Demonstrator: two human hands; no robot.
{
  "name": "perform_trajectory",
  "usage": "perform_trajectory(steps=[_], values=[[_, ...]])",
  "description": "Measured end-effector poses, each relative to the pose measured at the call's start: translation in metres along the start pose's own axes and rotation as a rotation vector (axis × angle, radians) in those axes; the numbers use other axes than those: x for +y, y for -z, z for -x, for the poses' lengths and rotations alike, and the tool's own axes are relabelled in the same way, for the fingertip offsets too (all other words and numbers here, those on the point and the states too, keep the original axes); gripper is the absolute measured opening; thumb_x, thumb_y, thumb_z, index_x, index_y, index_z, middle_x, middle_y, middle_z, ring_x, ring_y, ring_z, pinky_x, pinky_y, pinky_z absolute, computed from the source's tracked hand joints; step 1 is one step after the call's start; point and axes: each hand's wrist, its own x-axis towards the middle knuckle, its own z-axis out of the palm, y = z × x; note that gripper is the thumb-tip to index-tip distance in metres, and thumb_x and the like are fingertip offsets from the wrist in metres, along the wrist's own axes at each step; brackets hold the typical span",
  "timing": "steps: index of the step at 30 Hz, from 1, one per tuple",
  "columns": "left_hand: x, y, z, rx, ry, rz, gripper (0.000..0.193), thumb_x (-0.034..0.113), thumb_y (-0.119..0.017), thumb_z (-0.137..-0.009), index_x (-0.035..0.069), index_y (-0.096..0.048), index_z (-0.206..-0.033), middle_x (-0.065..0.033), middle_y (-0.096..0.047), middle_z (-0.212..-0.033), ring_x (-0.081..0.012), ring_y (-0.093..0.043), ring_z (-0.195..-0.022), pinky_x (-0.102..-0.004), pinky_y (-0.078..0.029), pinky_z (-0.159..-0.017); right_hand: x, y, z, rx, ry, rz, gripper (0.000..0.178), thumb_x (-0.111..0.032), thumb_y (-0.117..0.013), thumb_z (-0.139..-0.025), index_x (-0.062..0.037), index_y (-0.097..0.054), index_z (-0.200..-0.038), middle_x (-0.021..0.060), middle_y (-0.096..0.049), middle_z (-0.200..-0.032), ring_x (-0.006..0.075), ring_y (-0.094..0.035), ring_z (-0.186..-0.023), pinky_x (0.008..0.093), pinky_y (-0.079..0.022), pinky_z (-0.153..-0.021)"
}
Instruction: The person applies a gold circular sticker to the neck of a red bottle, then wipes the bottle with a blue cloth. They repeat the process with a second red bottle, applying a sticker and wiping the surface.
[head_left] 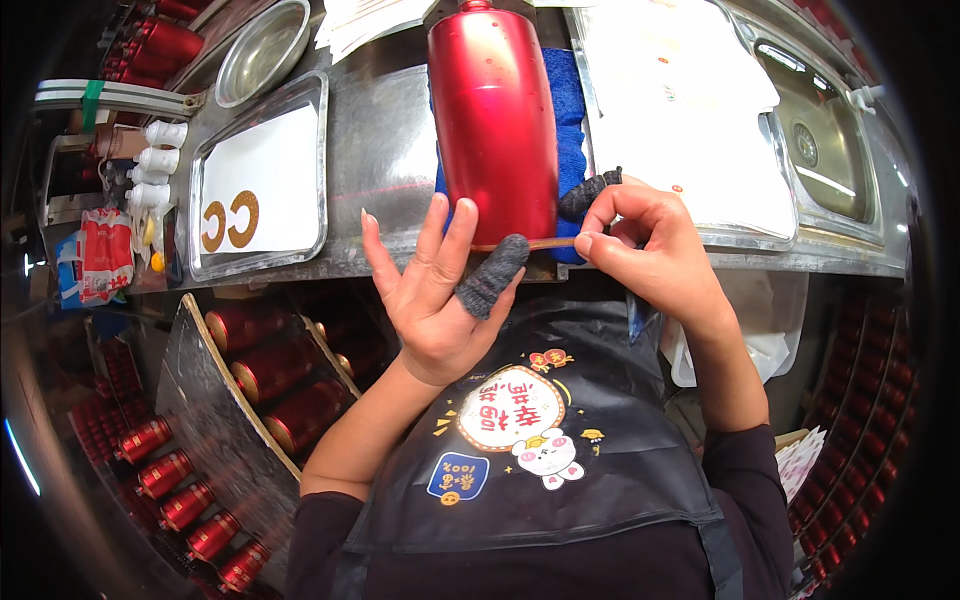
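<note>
A large glossy red bottle lies on a blue towel at the table's front edge, its near end toward me. Across that end runs a thin brown strip, stretched between my two hands. My left hand has a grey knitted sleeve on one finger, whose tip lies over the strip with the thumb just below; its other fingers fan out upward. Thumb and forefinger of my right hand pinch the strip's right end, and another of its fingers wears a dark knitted sleeve.
At left, a metal tray bears white paper with two brown C-shaped pieces; a metal bowl sits beyond. White sheets and a sink are right. Red containers fill shelves below left.
</note>
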Motion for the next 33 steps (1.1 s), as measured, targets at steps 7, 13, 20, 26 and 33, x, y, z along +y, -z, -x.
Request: perform_trajectory(steps=[7,13,20,26,33], values=[[0.001,-0.016,-0.016,0.047,-0.030,0.022,0.038,0.007,-0.084,-0.067,0.005,-0.076,-0.105,-0.0167,-0.062,-0.140,-0.0419,-0.052,-0.136,-0.0680,-0.018,-0.116,0.005,-0.009,-0.002,0.015,0.050,0.063,0.012,-0.011,-0.075,-0.084,-0.0022,-0.067,-0.081,-0.0061,-0.048,-0.081,-0.0010,-0.042,-0.063,0.0191,-0.030,-0.055],[-0.021,-0.015,-0.001,0.088,0.147,0.291,0.059,0.011,-0.088,-0.069,-0.003,-0.069,-0.123,-0.0212,-0.060,-0.141,-0.0367,-0.057,-0.132,-0.0655,-0.027,-0.115,0.000,-0.011,-0.001,0.020,0.082,0.063,0.010,-0.009,-0.074,-0.082,-0.0029,-0.066,-0.079,-0.0067,-0.049,-0.080,-0.0012,-0.040,-0.058,0.0196,-0.027,-0.053],[-0.025,-0.010,0.030,0.067,0.153,0.231,0.048,0.012,-0.087,-0.076,-0.006,-0.069,-0.117,-0.0222,-0.061,-0.138,-0.0366,-0.062,-0.126,-0.0660,-0.021,-0.116,-0.013,-0.004,0.013,0.015,0.068,0.014,0.010,-0.008,-0.074,-0.081,-0.0037,-0.066,-0.078,-0.0064,-0.051,-0.077,-0.0010,-0.041,-0.058,0.0194,-0.028,-0.054],[-0.020,-0.010,0.029,0.032,0.122,0.184,0.044,0.011,-0.086,-0.077,-0.001,-0.071,-0.117,-0.0215,-0.062,-0.138,-0.0370,-0.061,-0.127,-0.0669,-0.016,-0.117,-0.009,-0.001,0.009,0.033,0.035,0.005,0.011,-0.008,-0.075,-0.080,-0.0035,-0.065,-0.078,-0.0057,-0.051,-0.076,-0.0001,-0.041,-0.060,0.0199,-0.029,-0.055],[-0.010,-0.003,0.007,0.037,0.029,0.054,0.035,0.008,-0.085,-0.072,0.008,-0.078,-0.106,-0.0173,-0.063,-0.137,-0.0383,-0.060,-0.128,-0.0673,-0.015,-0.117,0.001,-0.002,0.002,0.019,0.011,-0.046,0.011,-0.010,-0.074,-0.083,-0.0026,-0.066,-0.079,-0.0051,-0.054,-0.077,-0.0008,-0.045,-0.061,0.0189,-0.031,-0.054]])
